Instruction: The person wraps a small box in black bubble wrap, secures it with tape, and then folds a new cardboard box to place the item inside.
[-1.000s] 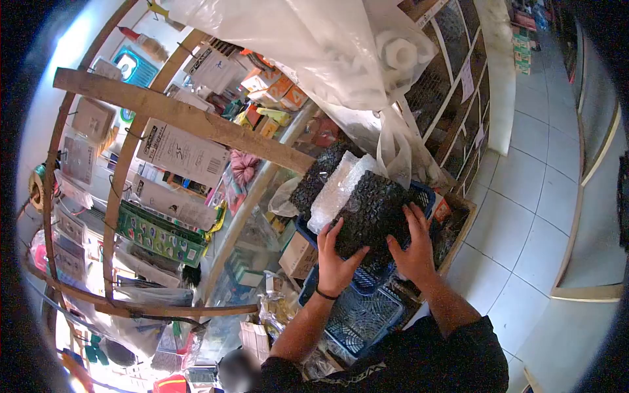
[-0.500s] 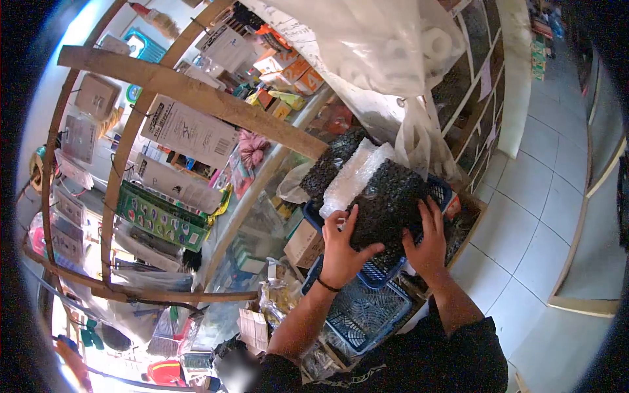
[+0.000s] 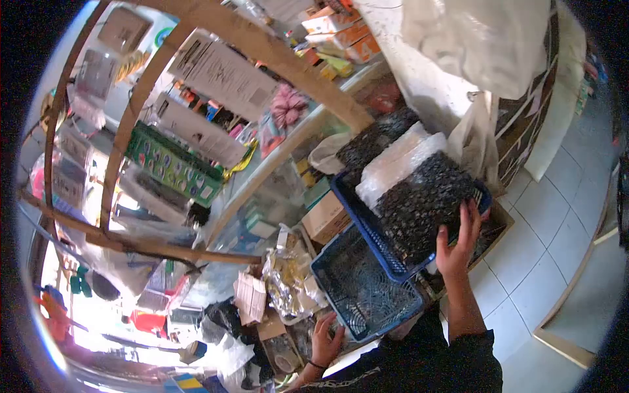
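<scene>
right hand on black pack, left hand low

right hand (image 3: pixel 458 239) spread flat, fingers open, pressing on black pack (image 3: pixel 422 200) that lies in upper blue basket (image 3: pixel 367 219). clear bag (image 3: pixel 393 164) lies just beside the pack. left hand (image 3: pixel 325 340) low, fingers loosely curled at near corner of lower blue basket (image 3: pixel 363 291); cannot tell if it grips anything. foil packet (image 3: pixel 285 281) near.

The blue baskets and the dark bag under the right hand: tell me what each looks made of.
Blue baskets: likely moulded plastic, matte, with an open lattice of holes in floor and walls. Dark bag, under the right hand: seemingly clear glossy plastic film, which glints, packed with small black pieces too small to identify.
</scene>
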`<state>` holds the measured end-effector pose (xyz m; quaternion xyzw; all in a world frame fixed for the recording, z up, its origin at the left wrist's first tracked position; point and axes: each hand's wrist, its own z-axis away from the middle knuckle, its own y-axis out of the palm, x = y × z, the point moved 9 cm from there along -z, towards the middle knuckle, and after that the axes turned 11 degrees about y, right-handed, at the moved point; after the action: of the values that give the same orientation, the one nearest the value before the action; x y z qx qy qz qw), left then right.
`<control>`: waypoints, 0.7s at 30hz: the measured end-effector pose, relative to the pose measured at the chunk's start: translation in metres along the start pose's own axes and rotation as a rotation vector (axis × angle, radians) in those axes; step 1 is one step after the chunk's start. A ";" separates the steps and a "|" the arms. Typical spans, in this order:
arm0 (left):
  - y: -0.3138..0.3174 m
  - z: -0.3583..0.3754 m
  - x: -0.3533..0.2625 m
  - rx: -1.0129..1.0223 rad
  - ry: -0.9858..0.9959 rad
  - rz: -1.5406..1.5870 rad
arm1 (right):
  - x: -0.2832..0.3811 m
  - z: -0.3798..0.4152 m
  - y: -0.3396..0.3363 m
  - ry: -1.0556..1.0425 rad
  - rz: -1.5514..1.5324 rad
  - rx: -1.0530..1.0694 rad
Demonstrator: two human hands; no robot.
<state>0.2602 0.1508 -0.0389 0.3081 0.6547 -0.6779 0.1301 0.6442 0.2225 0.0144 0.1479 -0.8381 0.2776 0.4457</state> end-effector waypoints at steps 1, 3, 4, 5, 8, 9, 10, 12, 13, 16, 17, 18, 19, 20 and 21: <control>-0.003 0.008 -0.001 -0.017 -0.024 0.045 | 0.004 0.001 -0.003 -0.011 0.014 -0.024; -0.006 0.014 -0.008 -0.058 -0.048 0.143 | 0.007 0.003 -0.009 0.029 0.095 -0.057; 0.000 0.015 -0.002 -0.089 -0.049 0.247 | 0.011 0.004 -0.017 0.048 0.081 -0.083; 0.000 0.014 -0.009 -0.082 0.036 0.260 | 0.017 0.005 -0.026 0.065 0.070 -0.111; -0.008 0.003 -0.042 -0.040 0.312 0.217 | 0.037 0.015 -0.053 0.112 -0.027 -0.121; -0.009 0.006 -0.043 0.009 0.345 0.243 | 0.049 0.022 -0.063 0.096 -0.001 -0.138; -0.008 0.008 -0.040 0.058 0.381 0.270 | 0.065 0.031 -0.070 0.071 -0.032 -0.141; -0.021 0.017 -0.050 0.023 0.462 0.282 | 0.084 0.058 -0.065 0.066 -0.166 -0.038; -0.018 0.025 -0.038 0.051 0.390 0.328 | 0.092 0.076 -0.058 0.059 -0.230 0.021; -0.018 0.060 -0.002 0.069 0.182 0.448 | 0.129 0.153 -0.012 -0.020 -0.340 0.324; -0.015 0.075 0.011 0.068 0.168 0.410 | 0.137 0.189 0.009 -0.025 -0.378 0.527; -0.007 0.092 0.031 0.071 0.158 0.369 | 0.151 0.223 0.024 -0.025 -0.387 0.729; 0.002 0.109 0.052 0.075 0.153 0.325 | 0.171 0.255 0.027 -0.117 -0.372 0.817; 0.013 0.126 0.073 0.083 0.130 0.341 | 0.180 0.290 0.035 -0.222 -0.412 0.888; 0.025 0.144 0.094 0.091 0.108 0.354 | 0.184 0.320 0.042 -0.110 -0.382 1.041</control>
<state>0.1664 0.0296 -0.1214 0.4601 0.5648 -0.6559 0.1979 0.3074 0.0652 0.0095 0.5122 -0.5708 0.5609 0.3118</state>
